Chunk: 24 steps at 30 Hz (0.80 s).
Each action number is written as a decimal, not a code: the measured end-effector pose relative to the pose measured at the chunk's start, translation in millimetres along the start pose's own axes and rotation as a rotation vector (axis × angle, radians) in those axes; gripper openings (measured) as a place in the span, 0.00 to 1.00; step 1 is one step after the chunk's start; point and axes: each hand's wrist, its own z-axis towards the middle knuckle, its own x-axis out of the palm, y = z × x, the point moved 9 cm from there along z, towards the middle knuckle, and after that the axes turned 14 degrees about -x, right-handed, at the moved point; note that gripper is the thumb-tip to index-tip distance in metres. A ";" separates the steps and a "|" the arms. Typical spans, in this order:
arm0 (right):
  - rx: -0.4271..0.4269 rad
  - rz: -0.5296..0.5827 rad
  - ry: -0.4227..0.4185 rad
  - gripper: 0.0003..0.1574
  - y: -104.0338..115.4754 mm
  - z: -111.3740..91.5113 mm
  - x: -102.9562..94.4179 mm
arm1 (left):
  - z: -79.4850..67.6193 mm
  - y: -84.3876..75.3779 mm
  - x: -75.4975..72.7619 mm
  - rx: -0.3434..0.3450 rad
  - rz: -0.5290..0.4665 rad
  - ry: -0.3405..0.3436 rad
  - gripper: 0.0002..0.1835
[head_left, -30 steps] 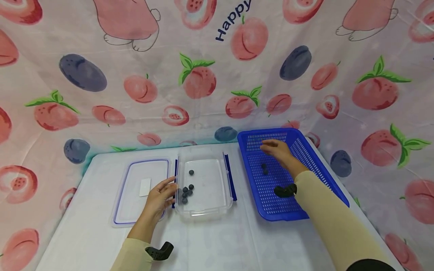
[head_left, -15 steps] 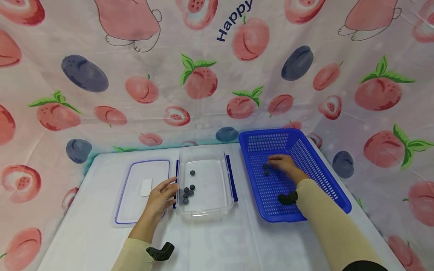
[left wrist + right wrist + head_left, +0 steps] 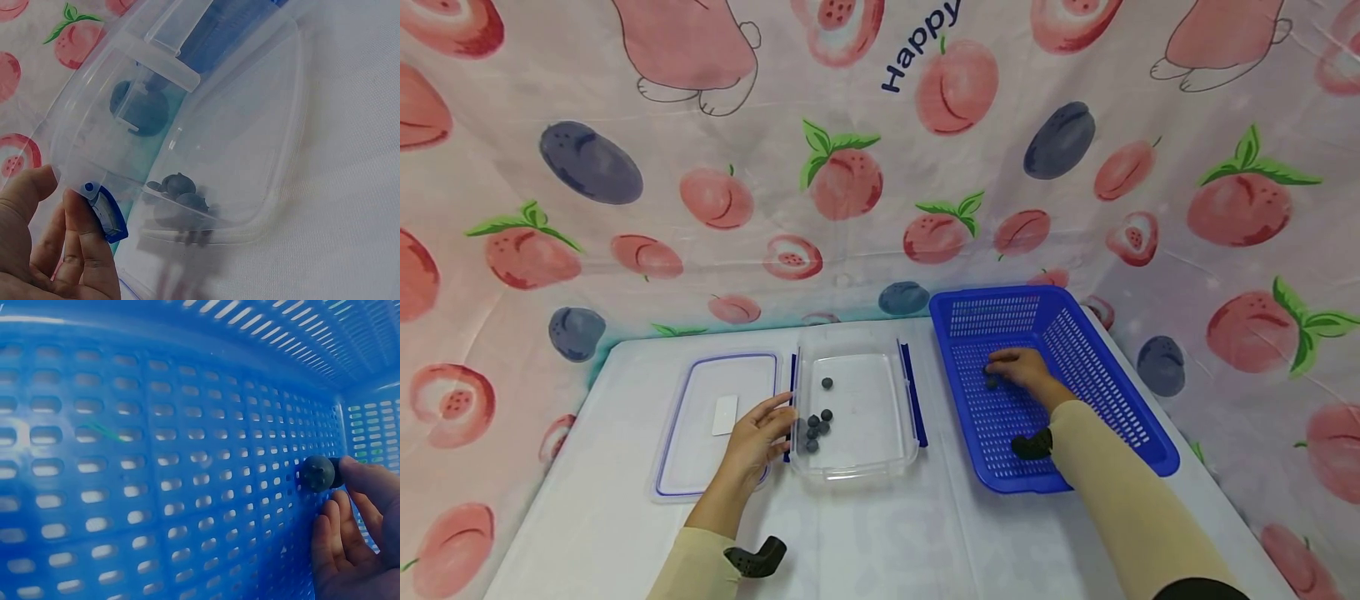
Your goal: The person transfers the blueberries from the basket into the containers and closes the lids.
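My left hand [image 3: 754, 437] holds the left side of a clear plastic container [image 3: 868, 471]; in the left wrist view its thumb is at the rim and a finger lies against the blue latch [image 3: 109, 215]. Several blueberries [image 3: 823, 428] sit in that container, mostly towards its left front. Inside the blue basket [image 3: 955, 417], my right hand [image 3: 1028, 373] pinches a dark blueberry [image 3: 337, 471], partly hidden by the fingertip. Another blueberry [image 3: 317, 474] lies right beside it, nearer to the right wrist camera.
A clear lid [image 3: 673, 433] with a blue seal and a white label [image 3: 725, 415] lies flat left of the container, partly behind the left hand. White cloth [image 3: 880, 542] covers the table. A fruit-printed curtain [image 3: 850, 292] hangs behind and at both sides.
My right hand has come down from over the back of the basket to the blueberries, its fingertips closing on one. The left hand keeps its hold on the container.
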 end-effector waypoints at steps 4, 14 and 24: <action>0.012 -0.047 0.001 0.27 -1.7 0.4 0.4 | -0.6 0.0 0.1 -0.004 -0.002 -0.005 0.28; 0.033 -0.079 0.014 0.25 -5.6 -0.2 2.0 | -2.7 -0.6 0.3 0.013 0.009 -0.010 0.29; 0.018 -0.071 0.005 0.24 -2.2 -1.3 2.2 | -0.7 0.7 -0.5 0.013 0.011 -0.015 0.31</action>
